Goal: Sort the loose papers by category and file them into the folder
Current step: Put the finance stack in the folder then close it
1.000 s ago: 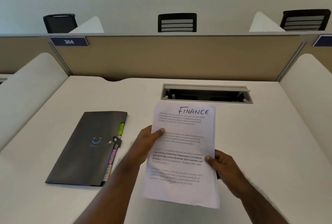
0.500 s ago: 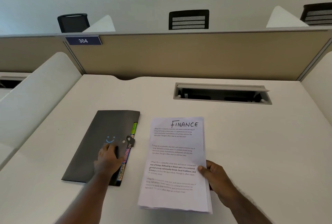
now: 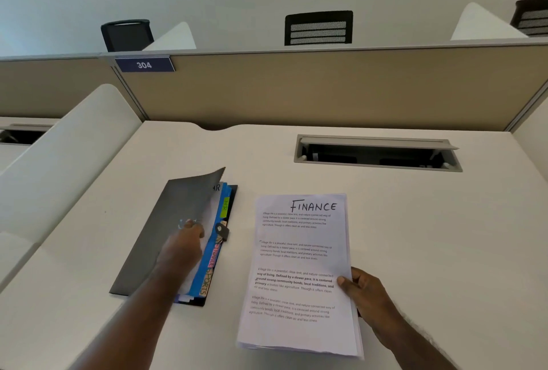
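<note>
A dark grey folder (image 3: 166, 236) lies on the white desk (image 3: 415, 221), left of centre. My left hand (image 3: 185, 243) grips the right edge of its front cover and holds it raised, showing blue dividers with coloured tabs (image 3: 215, 263) and a sheet marked HR. To the right lies a stack of white papers (image 3: 299, 274), the top sheet headed FINANCE. My right hand (image 3: 363, 292) holds the stack's right edge, thumb on top.
An open cable tray slot (image 3: 376, 153) is set into the desk behind the papers. A tan partition (image 3: 311, 88) with a 304 label closes the back. White side dividers (image 3: 59, 162) flank the desk. Black chairs stand beyond the partition.
My left hand left the papers, went to the folder and lifted its cover open. The paper stack came down to the desk, still held by my right hand.
</note>
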`<state>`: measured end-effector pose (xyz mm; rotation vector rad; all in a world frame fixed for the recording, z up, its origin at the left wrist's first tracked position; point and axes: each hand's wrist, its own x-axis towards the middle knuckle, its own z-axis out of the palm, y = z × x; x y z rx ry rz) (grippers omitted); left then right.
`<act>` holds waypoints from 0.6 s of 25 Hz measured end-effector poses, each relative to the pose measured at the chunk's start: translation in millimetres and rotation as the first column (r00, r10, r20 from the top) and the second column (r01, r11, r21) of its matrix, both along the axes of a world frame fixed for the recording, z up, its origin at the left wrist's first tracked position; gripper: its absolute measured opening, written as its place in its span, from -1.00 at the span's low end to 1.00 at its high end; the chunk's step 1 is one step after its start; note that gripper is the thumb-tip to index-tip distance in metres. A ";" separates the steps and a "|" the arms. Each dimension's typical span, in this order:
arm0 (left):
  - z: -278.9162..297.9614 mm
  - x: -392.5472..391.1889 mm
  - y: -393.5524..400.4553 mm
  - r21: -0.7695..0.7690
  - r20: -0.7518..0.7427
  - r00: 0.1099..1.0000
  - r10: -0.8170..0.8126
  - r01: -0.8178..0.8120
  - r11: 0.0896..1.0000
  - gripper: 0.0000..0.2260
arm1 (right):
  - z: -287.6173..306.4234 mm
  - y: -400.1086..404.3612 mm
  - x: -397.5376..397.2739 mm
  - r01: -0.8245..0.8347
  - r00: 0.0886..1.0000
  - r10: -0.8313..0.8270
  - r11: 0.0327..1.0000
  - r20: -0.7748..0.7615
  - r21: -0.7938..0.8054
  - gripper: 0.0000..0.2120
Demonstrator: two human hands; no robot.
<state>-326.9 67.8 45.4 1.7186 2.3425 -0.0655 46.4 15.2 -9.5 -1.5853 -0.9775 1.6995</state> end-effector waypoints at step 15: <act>24.2 -9.2 -16.6 0.217 -0.084 0.989 0.125 -0.104 0.971 -0.56 | 6.5 -0.6 -0.2 0.003 1.000 -0.002 1.000 -0.021 0.011 -0.84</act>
